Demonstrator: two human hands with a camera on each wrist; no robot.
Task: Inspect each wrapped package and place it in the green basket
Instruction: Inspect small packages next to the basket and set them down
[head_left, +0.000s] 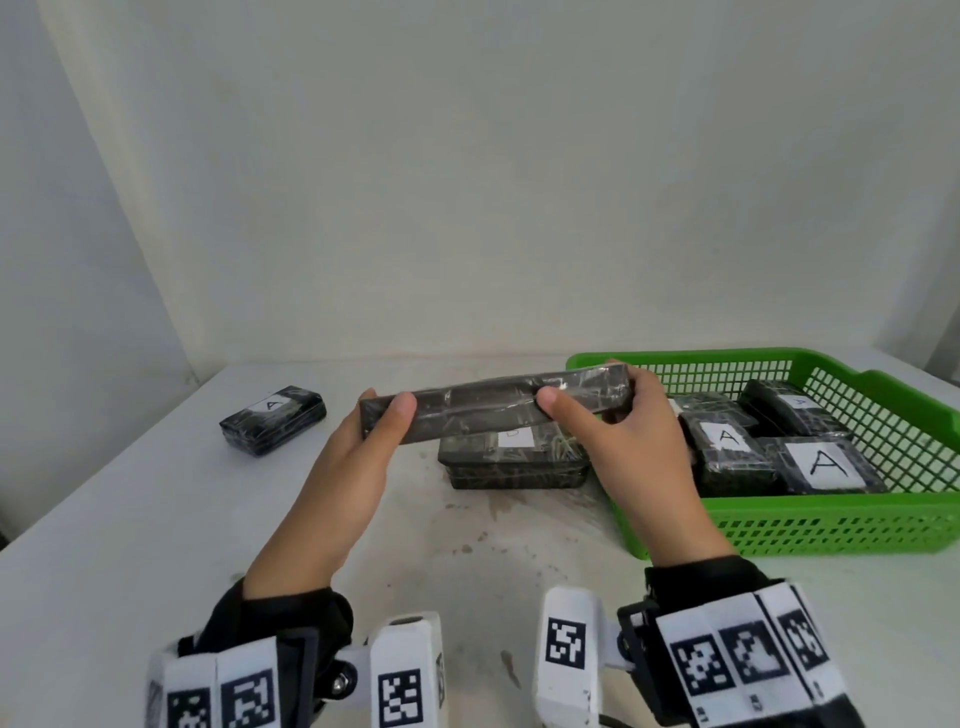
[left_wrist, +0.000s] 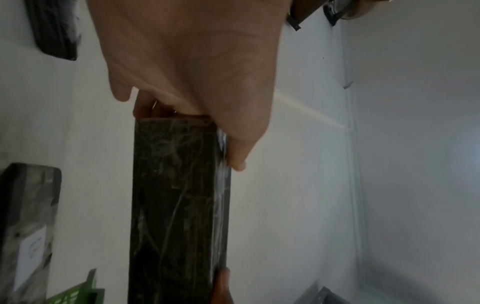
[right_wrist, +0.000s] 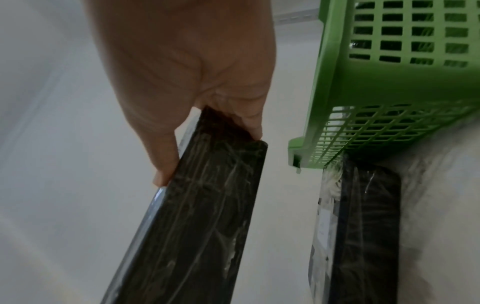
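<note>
I hold a long dark package wrapped in clear film (head_left: 493, 405) (left_wrist: 176, 205) (right_wrist: 197, 216) level in the air above the table, edge toward me. My left hand (head_left: 387, 415) (left_wrist: 207, 127) grips its left end, thumb on the near side. My right hand (head_left: 587, 400) (right_wrist: 207, 139) grips its right end the same way. The green basket (head_left: 831, 525) (right_wrist: 363, 86) stands at the right with several wrapped packages marked "A" (head_left: 826, 462) inside. Another wrapped package (head_left: 514, 457) (right_wrist: 363, 226) lies on the table below the held one.
A small wrapped package with an "A" label (head_left: 272, 420) (left_wrist: 55, 28) lies at the table's far left. The white table (head_left: 156, 519) has scuff marks in the middle. A white wall stands right behind the table.
</note>
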